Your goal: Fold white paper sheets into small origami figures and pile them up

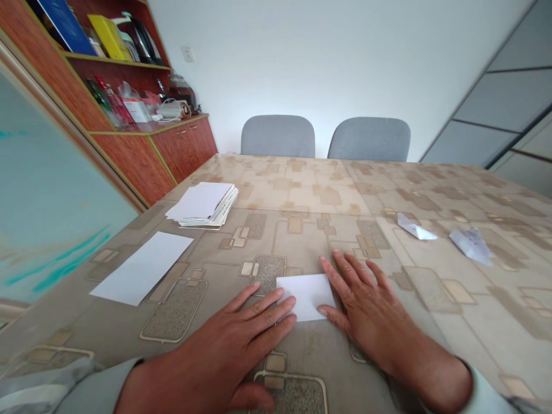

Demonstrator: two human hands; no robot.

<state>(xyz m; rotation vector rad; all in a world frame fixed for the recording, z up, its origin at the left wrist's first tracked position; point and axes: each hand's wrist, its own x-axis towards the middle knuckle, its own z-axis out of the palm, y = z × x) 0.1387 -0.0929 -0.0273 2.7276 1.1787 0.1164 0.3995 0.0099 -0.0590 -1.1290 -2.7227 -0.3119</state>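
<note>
My left hand (233, 339) lies flat on the patterned tabletop (302, 195), its fingertips reaching over the left edge of a small white paper rectangle (306, 296). My right hand (371, 310) rests flat with its fingers spread, its thumb and fingertips at the paper's right side. The paper lies between both hands. Farther left are a long white paper sheet (142, 267) and a thick stack of white paper (202, 205). Two folded white paper pieces (416, 227) (472, 246) lie to the right, beyond my right hand.
A wooden cabinet (185, 146) with shelves of books, bottles and packets stands beyond the table's left side. Two grey chair backs (278, 137) (368, 139) rise at the far edge. A glass panel (47, 190) stands at the left.
</note>
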